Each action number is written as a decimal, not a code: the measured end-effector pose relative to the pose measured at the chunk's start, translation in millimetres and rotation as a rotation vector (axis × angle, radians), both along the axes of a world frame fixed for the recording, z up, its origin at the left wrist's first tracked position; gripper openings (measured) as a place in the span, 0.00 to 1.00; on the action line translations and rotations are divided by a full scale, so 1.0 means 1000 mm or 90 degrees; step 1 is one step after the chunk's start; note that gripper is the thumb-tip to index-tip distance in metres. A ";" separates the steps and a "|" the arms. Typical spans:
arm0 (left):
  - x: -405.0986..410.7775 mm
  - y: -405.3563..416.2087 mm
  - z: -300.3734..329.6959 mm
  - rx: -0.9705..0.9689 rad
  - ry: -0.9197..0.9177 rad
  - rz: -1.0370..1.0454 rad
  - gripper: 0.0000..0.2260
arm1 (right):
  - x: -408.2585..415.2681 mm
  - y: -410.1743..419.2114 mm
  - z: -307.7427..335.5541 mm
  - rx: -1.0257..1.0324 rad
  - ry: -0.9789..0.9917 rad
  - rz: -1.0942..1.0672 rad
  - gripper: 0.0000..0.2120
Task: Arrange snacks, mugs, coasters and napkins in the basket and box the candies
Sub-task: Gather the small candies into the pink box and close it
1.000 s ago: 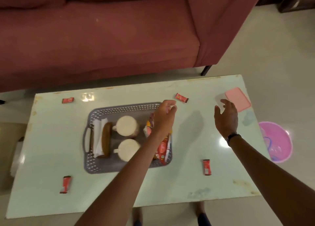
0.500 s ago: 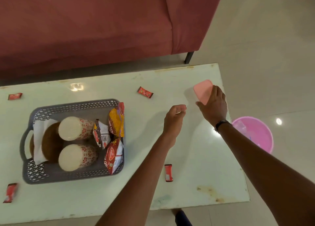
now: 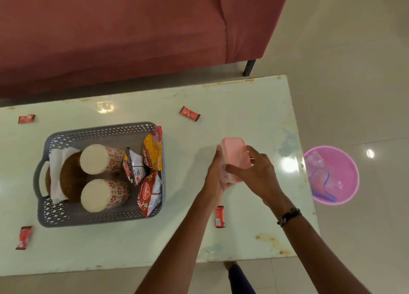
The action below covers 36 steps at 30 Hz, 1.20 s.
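A small box with a pink lid is held above the table between both hands. My left hand cups its left side and bottom; my right hand grips its right side, fingers over the lid. A grey basket at the left holds two white mugs with red flowers, brown coasters, a white napkin and several snack packets. Red candies lie loose on the table.
The pale glass table ends close to my right hand. A maroon sofa runs along its far side, with a dark leg. A pink bucket stands on the floor to the right. My foot shows below the near edge.
My right hand lifted the pink-lidded box from the table's far right and brought it inward. My left hand left the basket and closed on the box. The view shifted right.
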<state>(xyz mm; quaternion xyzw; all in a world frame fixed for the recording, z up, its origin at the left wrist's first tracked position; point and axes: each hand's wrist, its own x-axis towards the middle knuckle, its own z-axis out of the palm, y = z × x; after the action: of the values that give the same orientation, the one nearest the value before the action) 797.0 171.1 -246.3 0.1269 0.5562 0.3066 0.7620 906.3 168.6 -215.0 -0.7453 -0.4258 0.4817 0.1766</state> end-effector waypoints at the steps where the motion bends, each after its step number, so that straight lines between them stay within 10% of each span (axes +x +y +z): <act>1: -0.003 -0.001 0.001 0.009 -0.018 0.005 0.23 | -0.003 -0.004 0.005 -0.014 0.023 -0.007 0.33; 10: -0.015 -0.010 0.010 0.042 0.036 0.028 0.55 | -0.005 -0.010 0.025 -0.075 0.268 -0.072 0.20; 15: -0.036 -0.017 0.000 0.007 -0.050 0.058 0.45 | 0.009 -0.006 0.032 -0.161 0.416 -0.025 0.16; 19: -0.047 -0.021 -0.008 -0.026 -0.066 0.038 0.34 | 0.015 -0.008 0.020 -0.228 0.461 -0.018 0.35; 27: -0.055 -0.009 -0.012 -0.055 0.110 -0.024 0.27 | 0.027 -0.021 -0.012 -0.247 0.599 -0.172 0.11; 36: -0.047 0.000 -0.020 -0.040 0.261 0.014 0.20 | 0.045 -0.007 -0.043 -0.147 0.501 -0.326 0.15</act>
<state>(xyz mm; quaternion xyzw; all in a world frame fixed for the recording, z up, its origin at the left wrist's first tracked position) 749.7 171.5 -266.1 0.1568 0.7100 0.2649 0.6333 951.0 161.3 -258.4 -0.6020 -0.0732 0.7124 0.3531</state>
